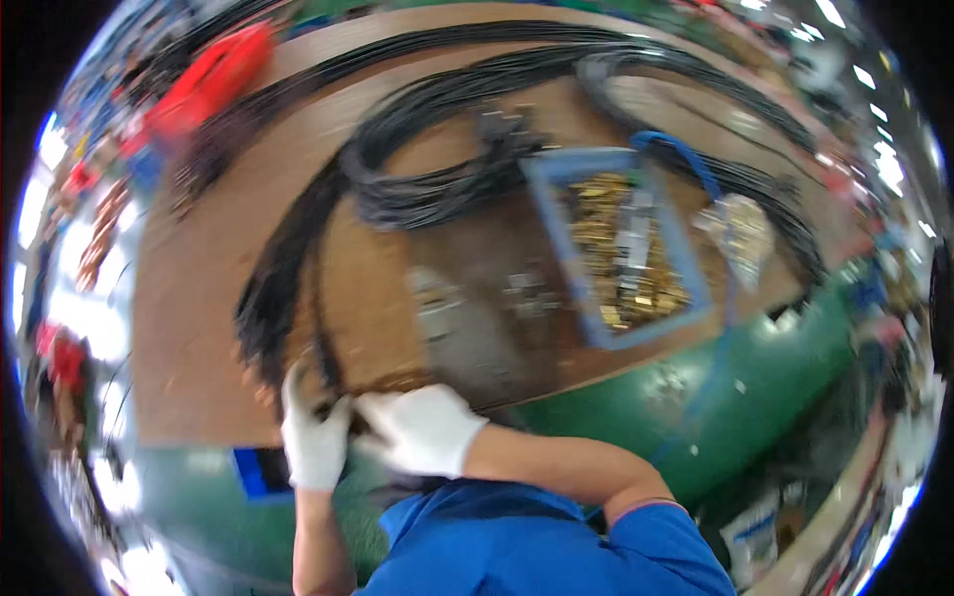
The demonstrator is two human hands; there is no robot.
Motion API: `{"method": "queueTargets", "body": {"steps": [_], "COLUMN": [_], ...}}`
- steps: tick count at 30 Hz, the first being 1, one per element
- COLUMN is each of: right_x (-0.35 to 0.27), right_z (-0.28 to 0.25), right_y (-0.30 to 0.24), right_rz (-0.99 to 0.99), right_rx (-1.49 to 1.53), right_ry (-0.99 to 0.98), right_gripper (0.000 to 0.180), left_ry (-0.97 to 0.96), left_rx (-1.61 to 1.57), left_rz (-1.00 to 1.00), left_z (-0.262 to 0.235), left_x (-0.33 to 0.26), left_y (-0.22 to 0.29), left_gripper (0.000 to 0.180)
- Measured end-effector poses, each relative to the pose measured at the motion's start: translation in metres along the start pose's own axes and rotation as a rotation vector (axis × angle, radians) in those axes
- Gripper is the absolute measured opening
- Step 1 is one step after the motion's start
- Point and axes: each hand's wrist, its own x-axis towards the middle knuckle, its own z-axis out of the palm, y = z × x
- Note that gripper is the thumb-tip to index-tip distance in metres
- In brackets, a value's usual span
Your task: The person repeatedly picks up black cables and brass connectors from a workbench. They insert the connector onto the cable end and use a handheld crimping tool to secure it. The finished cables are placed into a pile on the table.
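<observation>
At the front edge of the brown board, my two white-gloved hands are close together. My left hand (316, 442) is closed around the end of a black cable (323, 363), one of a bundle lying on the board. My right hand (425, 429) reaches across from the right, its fingers pinched beside the left thumb; what they hold is blurred and too small to make out. Just beyond the left hand, the thick black cable bundle (273, 288) ends in copper-coloured tips. Farther right stands a light-blue tray (556, 243) of gold-coloured metal parts (606, 248).
Coiled black cables (427, 194) spread over the brown board (194, 328). A clear bag of pale parts (745, 233) and a blue cord (686, 154) lie right of the tray. Red material (214, 79) is at the far left. A blue box (260, 475) sits below the board on a green surface (696, 387).
</observation>
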Motion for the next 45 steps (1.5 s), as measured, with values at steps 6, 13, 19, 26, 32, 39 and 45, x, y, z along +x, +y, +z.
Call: {"method": "queueTargets", "body": {"steps": [6, 13, 19, 26, 32, 39, 45], "right_x": [-0.010, -0.016, -0.026, -0.034, -0.028, -0.016, -0.047], "right_z": [0.020, 0.009, -0.031, -0.050, -0.052, -0.055, -0.135], "right_y": [-0.006, 0.018, 0.028, 0.052, 0.062, 0.068, 0.094], "right_rz": [0.015, -0.034, 0.025, -0.044, -0.068, -0.056, 0.019], "right_rx": [-0.107, 0.093, 0.027, -0.512, -0.572, -0.565, -0.691], "right_ry": [0.054, 0.182, 0.257, 0.433, 0.538, 0.473, 0.412], "right_gripper": [0.068, 0.051, 0.030, 0.014, 0.026, 0.027, 0.011], "left_ry": [0.003, -0.148, -0.429, -0.437, -0.483, -0.486, -0.440], "left_rx": [-0.340, 0.254, 0.266, 0.505, 0.518, 0.377, 0.319], "left_rz": [0.111, 1.040, 1.223, 1.233, 1.194, 1.128, 0.976], "left_z": [0.028, 0.010, 0.032, 0.028, 0.018, 0.027, 0.032], "left_x": [0.004, 0.033, 0.080, 0.098, 0.106, 0.106, 0.107], "left_y": [-0.043, 0.028, 0.037, 0.060, 0.070, 0.067, 0.072], "left_gripper": [0.059, 0.047, 0.046, 0.041, 0.037, 0.028, 0.028]}}
